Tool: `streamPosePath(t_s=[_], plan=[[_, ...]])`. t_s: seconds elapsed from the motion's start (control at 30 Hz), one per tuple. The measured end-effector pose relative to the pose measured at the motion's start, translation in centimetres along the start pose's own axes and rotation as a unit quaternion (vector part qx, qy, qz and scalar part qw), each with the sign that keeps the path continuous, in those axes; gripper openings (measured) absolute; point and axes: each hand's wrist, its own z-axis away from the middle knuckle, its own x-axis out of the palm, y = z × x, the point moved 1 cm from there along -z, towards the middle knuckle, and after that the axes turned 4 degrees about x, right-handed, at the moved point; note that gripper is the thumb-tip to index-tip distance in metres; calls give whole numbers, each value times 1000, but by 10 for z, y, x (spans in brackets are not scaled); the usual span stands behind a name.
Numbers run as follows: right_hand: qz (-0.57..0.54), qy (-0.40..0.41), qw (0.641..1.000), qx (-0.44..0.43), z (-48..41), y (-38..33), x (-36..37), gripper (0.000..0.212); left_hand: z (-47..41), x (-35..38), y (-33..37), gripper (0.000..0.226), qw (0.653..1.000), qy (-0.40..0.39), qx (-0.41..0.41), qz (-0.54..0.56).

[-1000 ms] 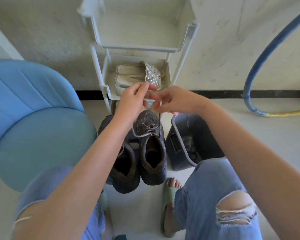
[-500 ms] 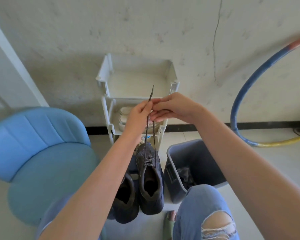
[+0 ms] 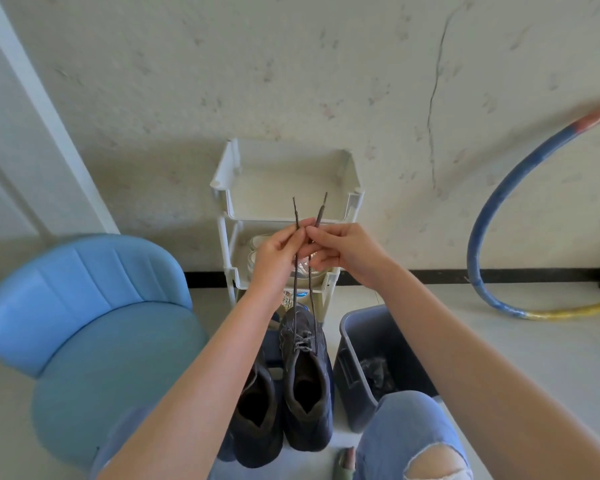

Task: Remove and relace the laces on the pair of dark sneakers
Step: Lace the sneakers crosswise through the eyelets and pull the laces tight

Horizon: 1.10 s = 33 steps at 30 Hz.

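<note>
Dark lace (image 3: 295,299) runs taut upward from laced sneaker (image 3: 305,382) on floor (image 3: 534,341), beside second sneaker (image 3: 257,417). Left hand (image 3: 277,252) fingers pinch one lace end; right hand (image 3: 347,251) fingers pinch the other. Hands touching, lace tips protruding above.

Nothing written can be read here, no brand or number on the dark sneakers (image 3: 303,382) or the grey bin (image 3: 371,334), and the small blue-and-white patch (image 3: 299,293) low in the white rack (image 3: 227,168) is too blurred to make out.
</note>
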Motion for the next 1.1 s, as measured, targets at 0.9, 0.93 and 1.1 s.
streamPosePath(t_s=[0.9,0.93,1.1], plan=[[255,63,963,-57,-10,0,-1,24,-10,-4,4,23,999,-11,-28,-40],[245,81,965,-48,-10,4,-3,25,-8,-7,3,24,999,14,-30,-34],[14,131,988,86,-10,37,-17,22,3,-38,-25,24,968,61,-8,-245]])
